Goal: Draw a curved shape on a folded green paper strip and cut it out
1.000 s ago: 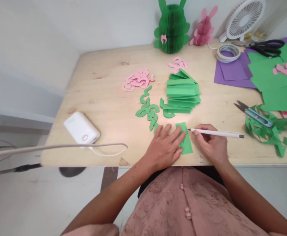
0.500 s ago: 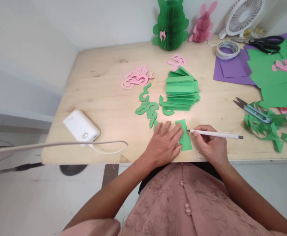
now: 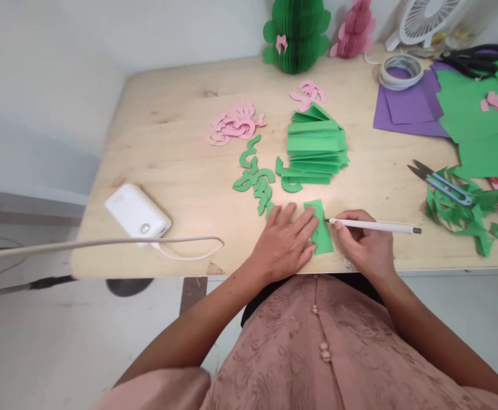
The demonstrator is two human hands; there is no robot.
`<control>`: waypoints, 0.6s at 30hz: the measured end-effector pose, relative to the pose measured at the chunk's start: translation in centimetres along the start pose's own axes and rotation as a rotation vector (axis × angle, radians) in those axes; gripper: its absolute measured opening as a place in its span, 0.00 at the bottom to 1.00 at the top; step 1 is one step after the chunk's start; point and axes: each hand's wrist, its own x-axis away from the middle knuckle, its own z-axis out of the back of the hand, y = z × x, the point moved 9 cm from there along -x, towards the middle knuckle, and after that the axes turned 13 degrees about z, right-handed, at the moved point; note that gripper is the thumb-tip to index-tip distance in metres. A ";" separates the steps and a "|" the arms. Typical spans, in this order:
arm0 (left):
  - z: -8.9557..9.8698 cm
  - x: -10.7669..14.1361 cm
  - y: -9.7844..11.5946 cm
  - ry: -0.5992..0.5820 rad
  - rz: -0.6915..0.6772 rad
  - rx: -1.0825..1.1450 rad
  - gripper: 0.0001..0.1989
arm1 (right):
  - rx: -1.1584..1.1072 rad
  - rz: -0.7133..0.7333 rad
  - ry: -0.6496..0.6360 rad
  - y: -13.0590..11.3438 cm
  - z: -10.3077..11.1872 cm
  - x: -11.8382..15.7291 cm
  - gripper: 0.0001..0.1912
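My left hand [image 3: 283, 244] lies flat with its fingers spread, the fingertips pressing on the left part of a small green paper strip [image 3: 323, 234]. A faint curved outline shows on the strip beside the fingers; the rest is covered by them. My right hand [image 3: 366, 245] pinches a white pen [image 3: 374, 225] whose dark tip points left, at the strip's right edge. I cannot tell whether the tip touches the paper. Green curved paper cutouts [image 3: 259, 182] lie just beyond my left hand, near a stack of folded green strips [image 3: 315, 145].
Pink cutouts [image 3: 234, 124] lie farther back. At right are blue snips [image 3: 445, 185] on green scraps [image 3: 483, 233], tape rolls [image 3: 400, 80], purple paper [image 3: 411, 108] and black scissors [image 3: 474, 60]. A white power bank [image 3: 135, 210] with a cable sits at left. Green and pink honeycomb paper figures [image 3: 295, 37] stand behind.
The view has tilted slightly, so the table things sit a little higher in the picture. My left hand stays on the strip, and the pen remains at its right edge.
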 end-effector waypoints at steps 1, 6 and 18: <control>0.0 0.0 0.0 -0.001 0.000 0.000 0.24 | 0.002 0.000 -0.003 0.0 0.0 0.0 0.05; 0.0 0.0 0.0 0.001 -0.002 0.014 0.24 | 0.003 0.005 -0.001 -0.3 0.1 -0.2 0.05; 0.0 0.1 0.1 -0.004 -0.014 -0.007 0.24 | 0.016 -0.012 -0.026 -0.2 -0.1 -0.2 0.07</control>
